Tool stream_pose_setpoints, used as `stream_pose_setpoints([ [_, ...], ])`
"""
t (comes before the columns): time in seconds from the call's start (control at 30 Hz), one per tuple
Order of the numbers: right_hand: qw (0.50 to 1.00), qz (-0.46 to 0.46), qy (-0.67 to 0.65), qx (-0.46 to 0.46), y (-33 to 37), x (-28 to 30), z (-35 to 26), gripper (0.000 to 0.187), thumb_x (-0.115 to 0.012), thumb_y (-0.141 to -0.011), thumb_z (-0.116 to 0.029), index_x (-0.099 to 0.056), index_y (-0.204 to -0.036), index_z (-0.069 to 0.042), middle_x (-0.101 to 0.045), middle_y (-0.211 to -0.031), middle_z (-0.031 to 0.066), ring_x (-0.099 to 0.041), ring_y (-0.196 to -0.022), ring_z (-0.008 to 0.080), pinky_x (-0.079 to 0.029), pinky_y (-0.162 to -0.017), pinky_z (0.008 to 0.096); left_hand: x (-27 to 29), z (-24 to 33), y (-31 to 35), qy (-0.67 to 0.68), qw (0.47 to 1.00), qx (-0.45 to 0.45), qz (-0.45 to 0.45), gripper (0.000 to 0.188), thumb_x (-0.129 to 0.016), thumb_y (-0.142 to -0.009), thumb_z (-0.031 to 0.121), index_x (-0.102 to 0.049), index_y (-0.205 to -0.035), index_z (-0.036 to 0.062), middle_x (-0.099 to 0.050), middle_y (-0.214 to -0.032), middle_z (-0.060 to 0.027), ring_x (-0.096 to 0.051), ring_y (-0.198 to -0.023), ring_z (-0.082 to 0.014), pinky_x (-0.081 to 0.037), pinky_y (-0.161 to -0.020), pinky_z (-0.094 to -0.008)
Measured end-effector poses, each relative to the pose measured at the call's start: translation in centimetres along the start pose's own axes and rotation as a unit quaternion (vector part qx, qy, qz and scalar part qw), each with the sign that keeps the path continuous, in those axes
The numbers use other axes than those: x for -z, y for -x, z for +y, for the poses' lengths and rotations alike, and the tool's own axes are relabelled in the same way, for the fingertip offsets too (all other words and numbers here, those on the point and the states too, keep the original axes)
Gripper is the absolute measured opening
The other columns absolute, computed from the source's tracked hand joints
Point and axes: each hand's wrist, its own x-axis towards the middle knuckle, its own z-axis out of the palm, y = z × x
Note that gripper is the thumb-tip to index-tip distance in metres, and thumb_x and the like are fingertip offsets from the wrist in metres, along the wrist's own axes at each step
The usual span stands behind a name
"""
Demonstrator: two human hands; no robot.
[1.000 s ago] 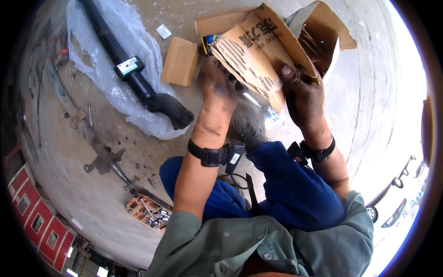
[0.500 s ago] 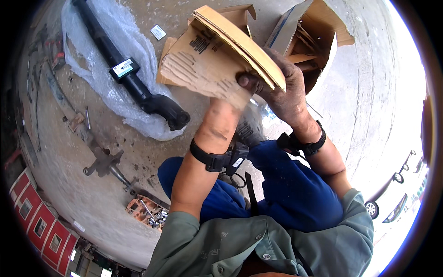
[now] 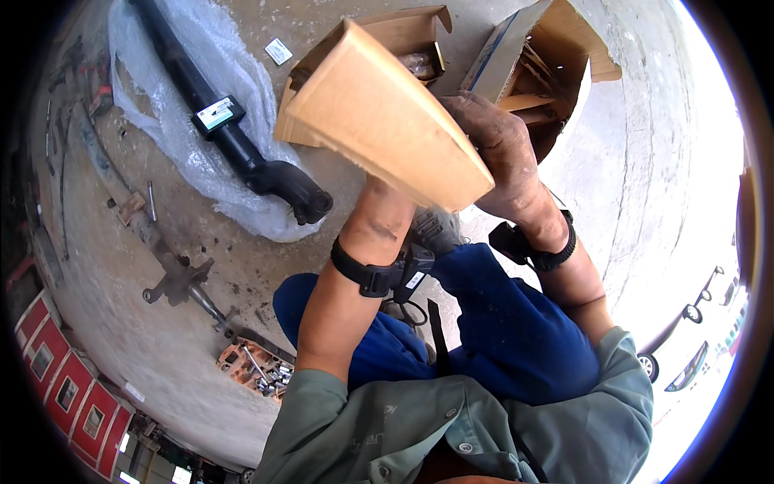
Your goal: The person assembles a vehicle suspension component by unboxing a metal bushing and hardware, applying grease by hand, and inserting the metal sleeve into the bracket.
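1. My right hand (image 3: 500, 147) gripped the right edge of a folded corrugated-cardboard sheet (image 3: 391, 121), hiding my left hand, whose grip I could not tell.
2. The sheet looked light and fairly stiff, prone to creasing; its folded edge seemed the firmest hold.
3. Beyond it, an open carton (image 3: 397, 35) held a seemingly plastic-wrapped item (image 3: 417, 64); a larger carton (image 3: 492, 64) gaped to the right.
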Motion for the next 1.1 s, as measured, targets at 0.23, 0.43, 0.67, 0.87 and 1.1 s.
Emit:
stream_pose_setpoints([
  [0.23, 0.998, -0.063, 0.005, -0.023, 2.0, -1.8, -0.4, 0.051, -0.081, -0.063, -0.011, -0.066, -0.111, -0.002, -0.066, -0.1, 0.0182, -0.063, -0.09, 0.0381, -0.053, -0.081, 0.0407, -0.1, -0.8, 0.3, 0.084, 0.994, 0.07, -0.023, 0.022, -0.054, -0.098, 0.027, -0.054, -0.103, 0.0056, -0.06, -0.09, -0.0062, -0.061, -0.085, -0.0161, -0.049, -0.075, -0.027],
  [0.43, 0.986, -0.023, -0.152, -0.068, 3.1, -0.4, 0.4, 0.036, -0.076, -0.075, -0.008, -0.066, -0.109, 0.002, -0.07, -0.102, 0.0161, -0.068, -0.094, 0.0227, -0.053, -0.085, 0.0337, -0.8, -0.6, 0.2, 0.407, 0.888, 0.216, 0.003, 0.037, -0.047, -0.102, 0.028, -0.049, -0.123, -0.0014, -0.059, -0.11, -0.013, -0.06, -0.099, -0.0206, -0.054, -0.086, -0.0324],
  [0.67, 0.986, 0.135, -0.047, -0.081, 2.2, -0.1, -0.1, 0.04, -0.082, -0.072, -0.009, -0.067, -0.108, 0.0, -0.071, -0.103, 0.0135, -0.069, -0.089, 0.0244, -0.054, -0.08, 0.0328, -2.9, -0.4, -1.8, 0.326, 0.925, 0.188, 0.044, 0.035, -0.044, -0.099, 0.035, -0.049, -0.122, 0.0079, -0.06, -0.112, -0.0106, -0.06, -0.097, -0.0202, -0.05, -0.085, -0.0378],
  [0.87, 0.995, -0.017, -0.054, -0.087, 1.7, -1.8, -0.5, 0.037, -0.079, -0.071, -0.012, -0.067, -0.104, 0.0, -0.067, -0.094, 0.0186, -0.066, -0.086, 0.0359, -0.053, -0.074, 0.0366, 0.6, -4.8, 0.8, 0.317, 0.939, -0.033, -0.129, 0.051, -0.05, -0.1, 0.044, -0.042, -0.135, 0.0085, -0.054, -0.127, -0.0098, -0.054, -0.118, -0.0217, -0.046, -0.102, -0.0366],
  [1.1, 0.885, 0.162, -0.288, -0.328, 2.5, -1.7, -0.4, 0.02, -0.066, -0.093, -0.012, -0.065, -0.106, 0.004, -0.065, -0.082, 0.0076, -0.061, -0.067, 0.0147, -0.051, -0.062, 0.0283, -2.4, -5.0, -3.6, 0.39, 0.884, 0.191, 0.173, 0.032, -0.046, -0.103, 0.028, -0.052, -0.122, 0.0028, -0.061, -0.116, -0.0093, -0.06, -0.107, -0.0217, -0.051, -0.087, -0.0361],
])
